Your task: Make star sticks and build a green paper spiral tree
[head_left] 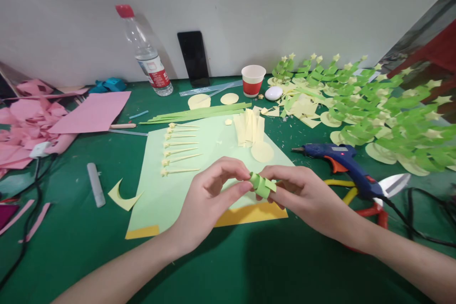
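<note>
Pinching a curled green paper piece [262, 187] at twelve o'clock, I clamp its nine-o'clock end with my left hand [204, 203], its three-o'clock end with my right hand [310, 195]. It seems light, springy, easily creased; best held gently by the edges.

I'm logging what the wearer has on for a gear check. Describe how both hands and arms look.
The left hand and right hand are both bare, with no gloves, rings or visible markings. The left forearm and right forearm are slender and also uncovered: no sleeve, watch or bracelet shows on either before the picture's edge.
</note>
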The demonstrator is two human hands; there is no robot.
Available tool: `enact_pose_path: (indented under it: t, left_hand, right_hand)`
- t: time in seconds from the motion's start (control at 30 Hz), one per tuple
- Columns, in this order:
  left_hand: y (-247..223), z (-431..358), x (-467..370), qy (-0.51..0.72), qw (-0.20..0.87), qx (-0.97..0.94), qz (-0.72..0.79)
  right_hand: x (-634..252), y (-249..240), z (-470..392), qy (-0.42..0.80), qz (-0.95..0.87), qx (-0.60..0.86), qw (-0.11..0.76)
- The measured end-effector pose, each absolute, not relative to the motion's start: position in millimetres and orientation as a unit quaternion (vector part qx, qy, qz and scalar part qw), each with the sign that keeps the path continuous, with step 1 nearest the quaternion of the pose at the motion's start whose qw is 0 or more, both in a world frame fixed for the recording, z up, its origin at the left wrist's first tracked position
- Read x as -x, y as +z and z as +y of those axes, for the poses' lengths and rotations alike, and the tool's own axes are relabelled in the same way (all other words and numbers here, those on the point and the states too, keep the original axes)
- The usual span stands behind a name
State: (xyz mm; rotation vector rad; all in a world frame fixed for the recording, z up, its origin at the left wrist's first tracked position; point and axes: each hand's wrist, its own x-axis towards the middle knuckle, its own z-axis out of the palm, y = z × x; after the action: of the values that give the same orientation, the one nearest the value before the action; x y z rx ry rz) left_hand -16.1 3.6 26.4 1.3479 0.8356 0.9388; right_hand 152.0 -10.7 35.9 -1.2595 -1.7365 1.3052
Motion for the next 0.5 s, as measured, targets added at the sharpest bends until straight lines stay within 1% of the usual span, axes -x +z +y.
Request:
enact_pose_path:
  t: [0.2, 0.3, 0.4, 0.5]
  left_hand:
    - [28.7, 5.1, 17.7, 0.399, 0.561, -0.618, 0.380]
    - [27.5, 6.5, 17.2, 0.379, 0.605, -0.585, 0.385]
    - [25.7, 6.8, 15.8, 0.364, 0.663, -0.539, 0.369]
    - [25.8, 6.4, 15.2, 0.340, 0.675, -0.549, 0.356]
  right_hand:
    - [-154.9, 33.9, -10.2, 0.439, -0.699, 0.468, 0.316]
    - [-156.8, 34.5, -9.3, 0.396, -0.722, 0.464, 0.325]
    - [-157.5, 34.2, -10.3, 0.371, -0.739, 0.466, 0.314]
    - [-157.2, 34.5, -11.7, 0.378, -0.739, 0.475, 0.292]
